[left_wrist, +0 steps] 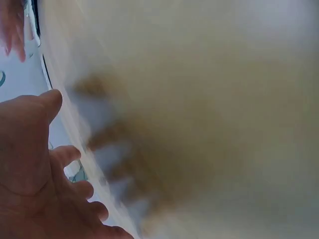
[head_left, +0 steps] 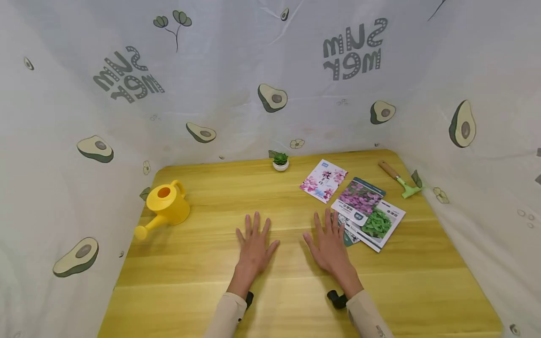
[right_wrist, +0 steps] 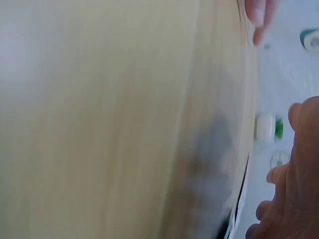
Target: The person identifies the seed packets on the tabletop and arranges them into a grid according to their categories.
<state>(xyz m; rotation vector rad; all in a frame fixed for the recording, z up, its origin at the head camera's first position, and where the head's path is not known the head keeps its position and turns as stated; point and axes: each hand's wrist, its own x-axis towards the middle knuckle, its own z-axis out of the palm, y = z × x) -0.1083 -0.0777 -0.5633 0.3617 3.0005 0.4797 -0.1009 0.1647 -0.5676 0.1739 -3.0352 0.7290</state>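
Note:
My left hand (head_left: 254, 249) is held palm down over the middle of the wooden table (head_left: 211, 300), fingers spread and nothing in it. In the left wrist view a gap shows between that hand (left_wrist: 30, 164) and the tabletop. To its right, my right hand (head_left: 330, 246) also has its fingers extended and holds nothing. Its fingertips overlap the near left edge of several seed packets in the head view: a purple-flower one (head_left: 360, 197) lying partly over a green-leaf one (head_left: 382, 223). The right wrist view shows this hand (right_wrist: 299, 184) above the table too.
A yellow watering can (head_left: 173, 206) stands at the left, spout toward the near left. A small potted succulent (head_left: 280, 162) sits at the back edge. Right of it lies a pink-flower packet (head_left: 324, 180). A wooden-handled green hand tool (head_left: 399, 178) is at the far right. Printed cloth (head_left: 236, 61) surrounds the table.

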